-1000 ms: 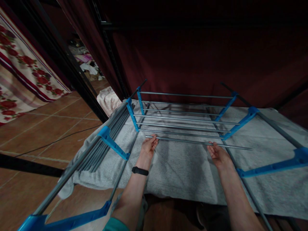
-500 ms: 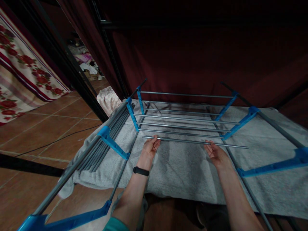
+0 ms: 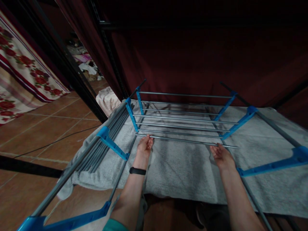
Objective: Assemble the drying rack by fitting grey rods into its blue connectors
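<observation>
Rod (image 3: 185, 140) lies clasped in left hand (image 3: 144, 146) and right hand (image 3: 222, 156) beside blue rack (image 3: 132, 115)

Dim one, you're in low light w/ a red-brown cast. Top third's near black, curtain (image 3: 192, 57) barely reads. Brightest patch: towel (image 3: 183, 170) at centre, w/ faint streaky shadows across it. Rod (image 3: 187, 140) up front catches a thin glint. Wide-angle bend at the edges, floor (image 3: 36, 134) lines curve, bottom-left corner smeared w/ blur. Centre's fairly sharp, bit grainy. Can't tell where the light's from.
</observation>
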A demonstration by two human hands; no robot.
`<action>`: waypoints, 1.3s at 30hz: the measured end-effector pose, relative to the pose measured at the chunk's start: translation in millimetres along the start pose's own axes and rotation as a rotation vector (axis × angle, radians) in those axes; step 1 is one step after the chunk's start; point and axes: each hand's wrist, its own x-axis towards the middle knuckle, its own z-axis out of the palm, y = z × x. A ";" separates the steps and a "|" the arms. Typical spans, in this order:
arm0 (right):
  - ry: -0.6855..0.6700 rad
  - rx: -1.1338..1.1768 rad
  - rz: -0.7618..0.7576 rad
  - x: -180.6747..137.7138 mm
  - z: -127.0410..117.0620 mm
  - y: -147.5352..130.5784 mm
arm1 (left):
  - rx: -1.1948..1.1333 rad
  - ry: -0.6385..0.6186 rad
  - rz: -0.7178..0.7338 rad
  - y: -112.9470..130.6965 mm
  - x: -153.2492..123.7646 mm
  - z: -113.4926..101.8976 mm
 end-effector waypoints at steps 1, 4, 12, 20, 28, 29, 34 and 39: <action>-0.003 0.001 -0.009 0.0 -0.5 0.4 | -0.006 0.002 0.002 -0.3 0.2 0.1; -0.038 0.007 -0.042 -0.4 -1.7 2.9 | -0.009 0.005 -0.012 -2.6 -0.4 1.6; -0.108 0.014 -0.044 -4.3 2.1 9.6 | 0.063 -0.048 -0.070 -11.0 -2.6 1.9; -0.190 0.004 0.018 -15.1 11.1 15.2 | 0.123 -0.051 -0.138 -19.1 -5.8 5.9; -0.142 0.020 0.005 -15.6 11.1 11.9 | 0.076 0.031 -0.081 -8.6 -7.9 9.8; -0.123 0.029 -0.010 -14.8 10.2 10.5 | 0.066 0.043 -0.071 -6.6 -7.5 10.1; -0.060 0.051 -0.078 -12.5 7.6 6.7 | 0.080 0.054 -0.067 -1.8 -5.9 11.6; -0.039 0.064 -0.068 -11.8 8.5 6.1 | 0.061 0.042 -0.081 -1.6 -4.4 11.4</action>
